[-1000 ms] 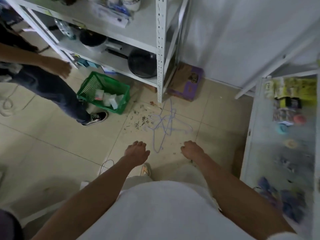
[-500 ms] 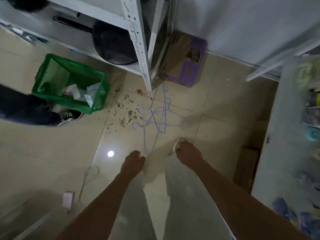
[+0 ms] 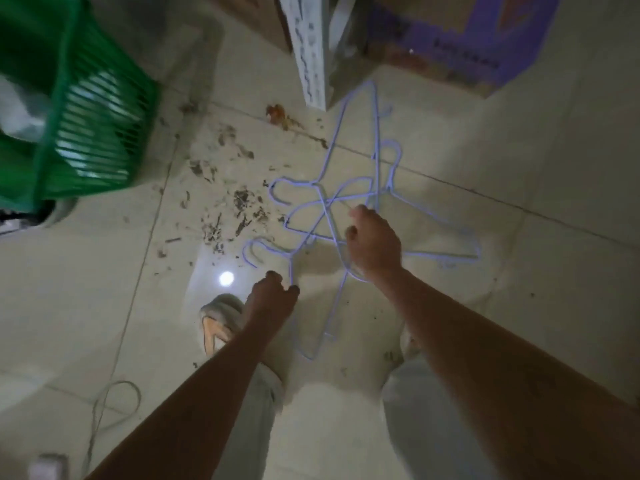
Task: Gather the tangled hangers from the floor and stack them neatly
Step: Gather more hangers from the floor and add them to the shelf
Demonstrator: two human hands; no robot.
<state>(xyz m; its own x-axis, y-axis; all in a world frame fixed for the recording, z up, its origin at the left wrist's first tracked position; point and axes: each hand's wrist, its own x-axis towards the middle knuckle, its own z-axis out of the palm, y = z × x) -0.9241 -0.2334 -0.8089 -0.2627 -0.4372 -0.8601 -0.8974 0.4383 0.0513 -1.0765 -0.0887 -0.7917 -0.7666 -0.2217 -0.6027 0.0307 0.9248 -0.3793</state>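
Note:
Several thin lilac wire hangers [image 3: 322, 206] lie tangled on the tiled floor just in front of my feet, with hooks pointing left and one long triangle reaching toward the shelf post. My left hand [image 3: 273, 301] is at the near-left edge of the tangle, its fingertips pinched on a hanger wire. My right hand [image 3: 375, 247] is curled over the middle of the tangle, fingers closed around crossing wires. Part of the tangle is hidden under this hand.
A green plastic basket [image 3: 86, 133] stands at the left. The white shelf post [image 3: 308, 53] and a purple and brown cardboard box [image 3: 467, 39] are just beyond the hangers. Dry debris [image 3: 228, 209] litters the floor. My shoe [image 3: 218, 320] and a white cable [image 3: 114, 400] are nearby.
I have bent down much closer to the floor. Both hands moved forward from above my legs onto the hangers and closed on the wires.

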